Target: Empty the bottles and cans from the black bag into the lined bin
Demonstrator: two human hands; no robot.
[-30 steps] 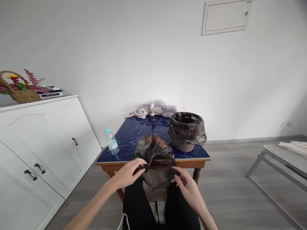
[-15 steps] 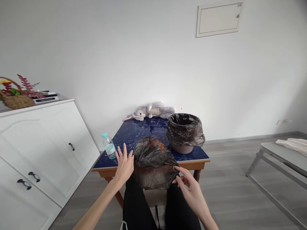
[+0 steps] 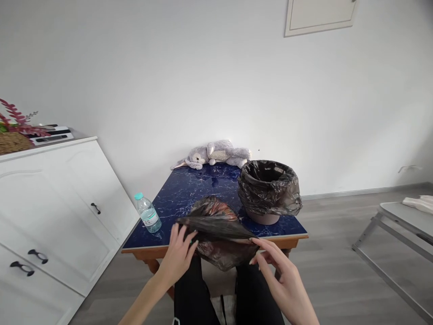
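A thin black plastic bag [image 3: 221,241], with something reddish showing through it, lies over the near edge of the blue marbled table [image 3: 189,185] and hangs above my legs. My left hand [image 3: 178,253] pinches the bag's upper left edge. Its right edge is between the thumb and fingers of my right hand [image 3: 277,266]. Behind the bag on the right stands a trash bin [image 3: 262,217] lined with another black bag [image 3: 270,192] folded down over its rim. To the left is a water bottle [image 3: 148,214] with a turquoise cap.
A grey plush rabbit [image 3: 216,153] lies along the table's back edge by the wall. On the left stands a white cabinet [image 3: 64,194] bearing a wicker basket [image 3: 15,142] with red leaves. A folding table [image 3: 402,221] is at the right.
My left hand has gone from spread fingers beside the bag to gripping its edge. The bag's edge is now stretched between both hands. The view has shifted slightly.
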